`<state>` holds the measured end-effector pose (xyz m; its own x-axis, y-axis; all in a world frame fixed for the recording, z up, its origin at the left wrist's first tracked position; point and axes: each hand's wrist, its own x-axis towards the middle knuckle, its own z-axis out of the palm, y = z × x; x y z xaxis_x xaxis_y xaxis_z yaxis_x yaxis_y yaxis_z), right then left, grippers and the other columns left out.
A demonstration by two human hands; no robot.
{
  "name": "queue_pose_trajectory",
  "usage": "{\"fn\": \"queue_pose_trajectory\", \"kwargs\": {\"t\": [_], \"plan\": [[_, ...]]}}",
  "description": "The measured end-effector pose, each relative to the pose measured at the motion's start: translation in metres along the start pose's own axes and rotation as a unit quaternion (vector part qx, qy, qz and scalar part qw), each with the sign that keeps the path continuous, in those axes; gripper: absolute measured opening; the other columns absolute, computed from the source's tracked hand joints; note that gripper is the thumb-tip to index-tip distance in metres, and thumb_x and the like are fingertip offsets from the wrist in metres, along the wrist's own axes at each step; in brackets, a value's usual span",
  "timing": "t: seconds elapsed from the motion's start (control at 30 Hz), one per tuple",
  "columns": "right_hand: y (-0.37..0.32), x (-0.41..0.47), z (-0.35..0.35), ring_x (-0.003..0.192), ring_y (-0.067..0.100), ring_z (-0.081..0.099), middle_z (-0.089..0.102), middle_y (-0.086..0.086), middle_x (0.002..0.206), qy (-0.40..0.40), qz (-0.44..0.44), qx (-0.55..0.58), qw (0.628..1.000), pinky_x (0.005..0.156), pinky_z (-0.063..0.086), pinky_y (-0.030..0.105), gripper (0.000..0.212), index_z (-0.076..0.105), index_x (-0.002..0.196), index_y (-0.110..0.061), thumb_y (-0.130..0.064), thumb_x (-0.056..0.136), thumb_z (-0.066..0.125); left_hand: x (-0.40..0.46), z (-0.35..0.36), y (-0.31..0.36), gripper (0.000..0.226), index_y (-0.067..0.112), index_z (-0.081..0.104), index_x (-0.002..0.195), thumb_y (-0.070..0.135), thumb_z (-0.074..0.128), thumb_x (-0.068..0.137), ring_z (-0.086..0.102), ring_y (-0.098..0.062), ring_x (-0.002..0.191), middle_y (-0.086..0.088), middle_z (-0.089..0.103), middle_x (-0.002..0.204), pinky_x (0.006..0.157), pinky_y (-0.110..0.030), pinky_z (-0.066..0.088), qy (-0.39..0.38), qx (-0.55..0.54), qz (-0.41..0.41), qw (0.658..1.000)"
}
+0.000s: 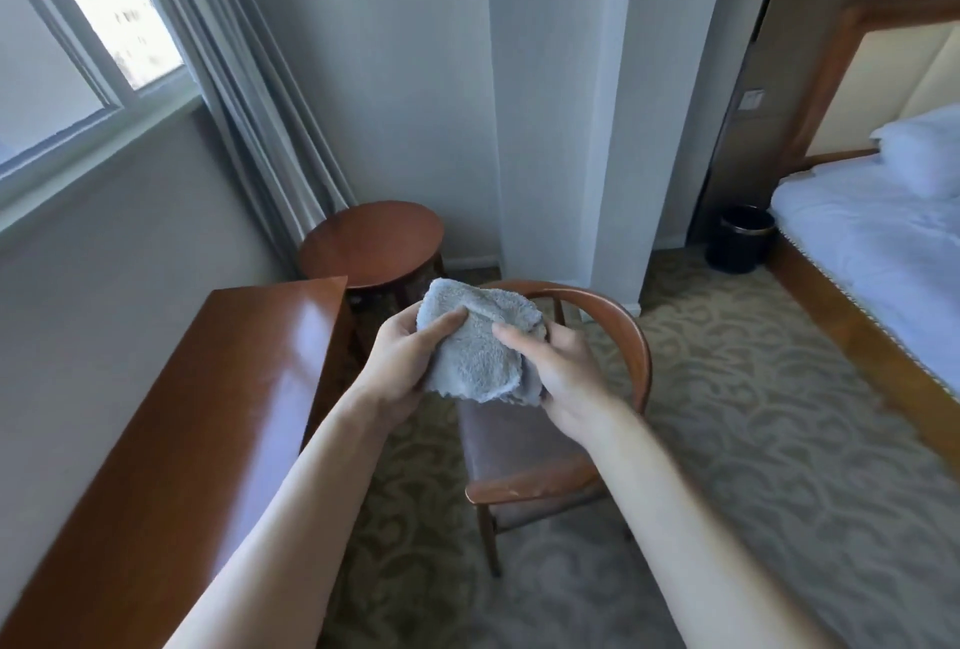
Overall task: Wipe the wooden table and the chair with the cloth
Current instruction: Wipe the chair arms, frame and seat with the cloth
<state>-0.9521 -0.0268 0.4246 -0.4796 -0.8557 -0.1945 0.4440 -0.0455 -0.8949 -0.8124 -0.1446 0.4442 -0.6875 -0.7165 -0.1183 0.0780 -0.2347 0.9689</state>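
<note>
Both thumbs press into the grey cloth [480,342], left hand [402,362] and right hand [561,378] gripping it bunched above the chair [540,446]. Probably refolding before wiping; next, lower it onto the chair or the wooden table [208,414] left of it.

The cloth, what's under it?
Below the grey cloth, held up by the left hand and right hand, sits the wooden chair with its padded seat. The cloth hides part of the chair's curved backrest and the fingers behind it.
</note>
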Motion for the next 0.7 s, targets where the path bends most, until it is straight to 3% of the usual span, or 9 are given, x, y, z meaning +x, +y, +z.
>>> {"fn": "queue_pose_trajectory", "kwargs": {"t": [0.1, 0.2, 0.33, 0.43, 0.57, 0.7], "plan": [[-0.003, -0.021, -0.041, 0.102, 0.027, 0.075, 0.077, 0.011, 0.111, -0.003, 0.021, -0.021, 1.0, 0.082, 0.062, 0.041, 0.035, 0.068, 0.118, -0.007, -0.007, 0.084, 0.079, -0.018, 0.04, -0.024, 0.03, 0.005, 0.07, 0.12, 0.021, 0.073, 0.094, 0.072, -0.036, 0.11, -0.018, 0.075, 0.117, 0.085, -0.043, 0.061, 0.024, -0.004, -0.013, 1.0], [-0.003, -0.025, -0.06, 0.101, 0.026, 0.075, 0.079, 0.006, 0.106, 0.026, 0.016, -0.049, 0.998, 0.087, 0.062, 0.044, 0.027, 0.073, 0.108, -0.014, -0.014, 0.083, 0.081, -0.027, 0.055, -0.034, 0.03, 0.007, 0.071, 0.118, 0.023, 0.075, 0.093, 0.073, -0.034, 0.108, -0.016, 0.075, 0.117, 0.085, -0.045, 0.061, 0.035, 0.01, -0.025, 0.999], [0.013, -0.019, -0.068, 0.096, 0.025, 0.077, 0.08, 0.006, 0.101, 0.049, 0.027, -0.088, 0.995, 0.082, 0.063, 0.05, 0.038, 0.077, 0.1, -0.015, -0.032, 0.068, 0.087, -0.023, 0.05, -0.059, 0.026, 0.016, 0.076, 0.109, 0.031, 0.079, 0.087, 0.075, -0.031, 0.102, -0.012, 0.077, 0.111, 0.08, -0.045, 0.062, 0.067, 0.044, -0.034, 0.996], [0.037, -0.009, -0.073, 0.091, 0.026, 0.077, 0.08, 0.006, 0.099, 0.047, 0.045, -0.141, 0.988, 0.075, 0.063, 0.055, 0.036, 0.075, 0.098, -0.016, -0.027, 0.066, 0.09, -0.015, 0.036, -0.089, 0.029, 0.018, 0.077, 0.107, 0.033, 0.08, 0.083, 0.076, -0.03, 0.101, -0.01, 0.078, 0.109, 0.081, -0.046, 0.062, 0.071, 0.077, -0.039, 0.994], [0.081, 0.011, -0.075, 0.08, 0.004, 0.074, 0.078, -0.004, 0.091, 0.067, 0.018, -0.246, 0.967, 0.07, 0.06, 0.026, 0.021, 0.072, 0.096, -0.018, -0.008, 0.08, 0.081, 0.0, 0.005, -0.137, 0.02, 0.01, 0.077, 0.104, 0.014, 0.073, 0.085, 0.076, -0.026, 0.1, -0.009, 0.079, 0.103, 0.083, -0.038, 0.061, 0.091, 0.132, -0.039, 0.986], [0.136, 0.033, -0.082, 0.077, -0.004, 0.064, 0.074, 0.002, 0.095, 0.056, -0.078, -0.351, 0.931, 0.068, 0.045, 0.004, 0.027, 0.068, 0.107, -0.006, 0.007, 0.084, 0.064, 0.019, -0.03, -0.196, 0.026, 0.02, 0.076, 0.103, 0.008, 0.065, 0.083, 0.071, -0.002, 0.099, 0.008, 0.079, 0.1, 0.082, -0.019, 0.054, 0.164, 0.212, -0.065, 0.961]]}}
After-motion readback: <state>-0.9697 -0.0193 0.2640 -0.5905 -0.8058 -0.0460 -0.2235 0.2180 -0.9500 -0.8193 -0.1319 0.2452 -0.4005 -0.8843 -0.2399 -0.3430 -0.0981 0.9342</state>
